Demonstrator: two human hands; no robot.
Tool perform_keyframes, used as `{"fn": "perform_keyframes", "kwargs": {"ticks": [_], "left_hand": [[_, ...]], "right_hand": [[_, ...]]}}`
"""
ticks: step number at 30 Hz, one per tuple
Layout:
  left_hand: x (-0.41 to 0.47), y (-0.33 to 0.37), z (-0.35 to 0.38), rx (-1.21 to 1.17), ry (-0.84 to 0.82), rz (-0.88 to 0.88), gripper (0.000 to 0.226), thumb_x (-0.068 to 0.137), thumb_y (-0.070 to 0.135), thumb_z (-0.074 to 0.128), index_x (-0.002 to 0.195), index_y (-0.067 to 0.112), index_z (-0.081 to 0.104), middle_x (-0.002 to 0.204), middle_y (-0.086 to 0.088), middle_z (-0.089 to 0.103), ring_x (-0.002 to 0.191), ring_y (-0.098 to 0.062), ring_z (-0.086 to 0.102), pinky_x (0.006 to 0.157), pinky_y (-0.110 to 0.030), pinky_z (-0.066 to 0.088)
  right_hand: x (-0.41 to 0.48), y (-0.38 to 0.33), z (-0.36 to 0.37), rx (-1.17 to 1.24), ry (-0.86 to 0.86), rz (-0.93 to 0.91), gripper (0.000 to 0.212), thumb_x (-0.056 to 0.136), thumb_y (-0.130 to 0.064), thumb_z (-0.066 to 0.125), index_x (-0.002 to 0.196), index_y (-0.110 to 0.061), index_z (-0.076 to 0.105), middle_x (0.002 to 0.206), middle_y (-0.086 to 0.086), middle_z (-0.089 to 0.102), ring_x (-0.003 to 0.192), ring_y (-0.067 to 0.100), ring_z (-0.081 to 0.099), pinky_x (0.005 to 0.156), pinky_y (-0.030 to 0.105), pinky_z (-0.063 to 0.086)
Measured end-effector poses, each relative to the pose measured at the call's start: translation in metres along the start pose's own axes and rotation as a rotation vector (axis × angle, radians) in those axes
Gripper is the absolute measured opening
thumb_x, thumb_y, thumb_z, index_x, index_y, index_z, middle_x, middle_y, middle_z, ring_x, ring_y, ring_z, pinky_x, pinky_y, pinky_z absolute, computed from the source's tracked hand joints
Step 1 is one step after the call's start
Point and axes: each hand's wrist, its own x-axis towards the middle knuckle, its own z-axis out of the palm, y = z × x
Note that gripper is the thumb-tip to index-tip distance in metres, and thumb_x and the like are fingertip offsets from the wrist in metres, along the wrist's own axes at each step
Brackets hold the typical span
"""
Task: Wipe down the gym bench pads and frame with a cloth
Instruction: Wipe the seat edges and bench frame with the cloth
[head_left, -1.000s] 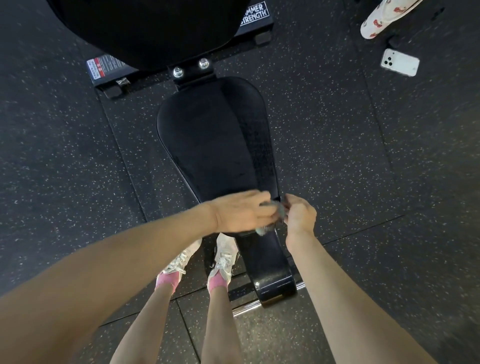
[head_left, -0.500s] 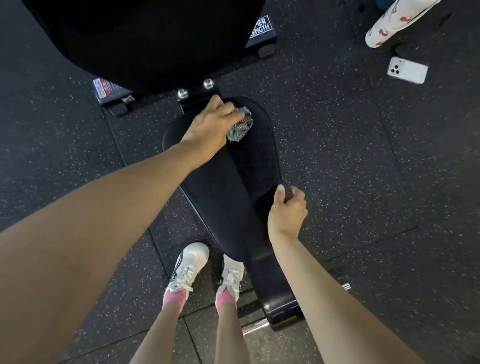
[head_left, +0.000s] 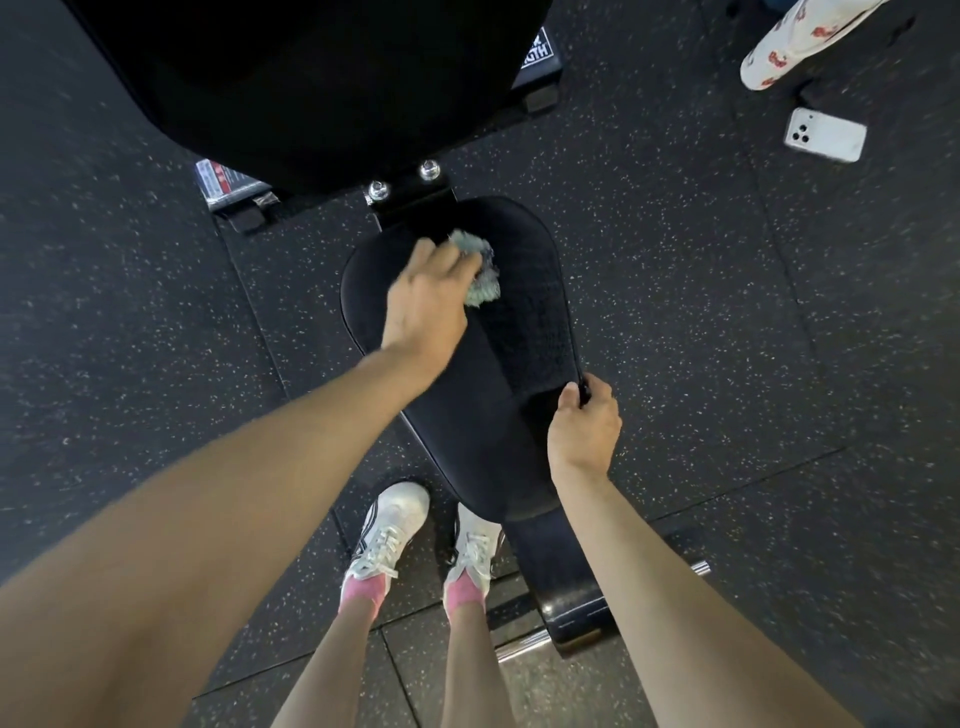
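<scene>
The person was standing at the near end of the seat pad (head_left: 457, 415), looking straight down at it. Left hand (head_left: 431, 304) had the cloth (head_left: 480, 273) bunched up under its curled fingers, a greenish-grey wad pressed onto the far end of the seat pad, just short of the bolted frame bracket (head_left: 410, 193). That hand was a bit blurry, so mid-swipe is my guess. Right hand (head_left: 584, 428) was over at the seat pad's right edge, thumb and fingers pinching the rim of a dark textured cover (head_left: 530, 322) that lay along the right half of the seat pad. Towel or part of the upholstery? Couldn't tell tbh.

Progress-wise, I'd call it early-ish. The seat pad was the bit getting wiped, and only its far end had the cloth on it. No wet streaks or shine showed on the black surface, so how much of it was already covered is anyone's guess. The big back pad (head_left: 311, 83) beyond the seat pad had nothing touching it. Neither did the frame foot (head_left: 571, 603) sticking out at the near end of the seat pad, next to the white shoes (head_left: 387, 530). So by my read the back pad, the bracket and the rest of the frame were all left to do, plus whatever sat under that cover. A white phone (head_left: 826, 141) lay on the rubber floor (head_left: 727, 338) well off to the right of the seat pad, out of the way.
</scene>
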Motion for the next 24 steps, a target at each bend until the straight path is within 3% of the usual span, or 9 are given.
{"fn": "perform_keyframes", "kwargs": {"ticks": [3, 7, 12, 16, 20, 24], "left_hand": [[-0.035, 0.015, 0.012, -0.027, 0.016, 0.034, 0.053, 0.058, -0.022, 0.062, 0.104, 0.003, 0.068, 0.088, -0.006, 0.062, 0.083, -0.021, 0.036, 0.047, -0.028, 0.043], [-0.073, 0.031, 0.020, -0.060, 0.018, 0.128, 0.055, 0.056, -0.020, 0.064, 0.105, 0.004, 0.070, 0.092, -0.005, 0.065, 0.082, -0.020, 0.039, 0.053, -0.028, 0.048], [-0.115, 0.052, 0.025, -0.053, -0.031, 0.236, 0.052, 0.061, -0.009, 0.051, 0.107, 0.005, 0.069, 0.096, -0.005, 0.066, 0.087, -0.021, 0.042, 0.068, -0.031, 0.052], [-0.147, 0.071, 0.029, -0.077, -0.064, 0.312, 0.046, 0.074, 0.002, 0.039, 0.107, 0.008, 0.070, 0.093, -0.002, 0.066, 0.085, -0.019, 0.041, 0.067, -0.030, 0.051], [-0.168, 0.084, 0.031, -0.079, -0.091, 0.386, 0.040, 0.075, 0.004, 0.041, 0.101, 0.007, 0.071, 0.087, -0.003, 0.065, 0.083, -0.020, 0.040, 0.064, -0.031, 0.051], [-0.165, 0.079, 0.020, -0.028, -0.225, 0.565, 0.032, 0.057, 0.004, 0.069, 0.088, 0.014, 0.069, 0.083, 0.000, 0.060, 0.078, -0.020, 0.049, 0.058, -0.026, 0.049]], "right_hand": [[0.002, -0.002, -0.004, 0.081, -0.015, 0.064, 0.035, 0.100, -0.013, 0.043, 0.133, -0.010, 0.053, 0.125, 0.011, 0.058, 0.119, 0.029, 0.051, 0.098, 0.034, 0.041], [0.009, -0.004, -0.016, 0.256, -0.042, 0.203, 0.032, 0.096, -0.006, 0.046, 0.122, -0.011, 0.063, 0.114, 0.008, 0.064, 0.107, 0.023, 0.058, 0.096, 0.032, 0.045], [-0.001, 0.006, -0.025, 0.259, -0.136, 0.152, 0.043, 0.088, 0.005, 0.045, 0.123, -0.014, 0.063, 0.107, 0.004, 0.066, 0.103, 0.022, 0.061, 0.095, 0.035, 0.049], [-0.016, 0.012, -0.028, 0.399, -0.094, 0.177, 0.040, 0.092, 0.007, 0.042, 0.121, -0.011, 0.063, 0.113, 0.007, 0.066, 0.107, 0.023, 0.061, 0.098, 0.035, 0.049], [-0.030, 0.028, -0.029, 0.437, -0.052, 0.202, 0.035, 0.093, 0.007, 0.041, 0.105, -0.018, 0.063, 0.098, 0.001, 0.065, 0.095, 0.021, 0.060, 0.081, 0.030, 0.049], [-0.043, 0.040, -0.021, 0.354, 0.020, 0.216, 0.036, 0.098, -0.005, 0.045, 0.133, -0.010, 0.053, 0.129, 0.010, 0.059, 0.116, 0.025, 0.056, 0.102, 0.036, 0.044]]}}
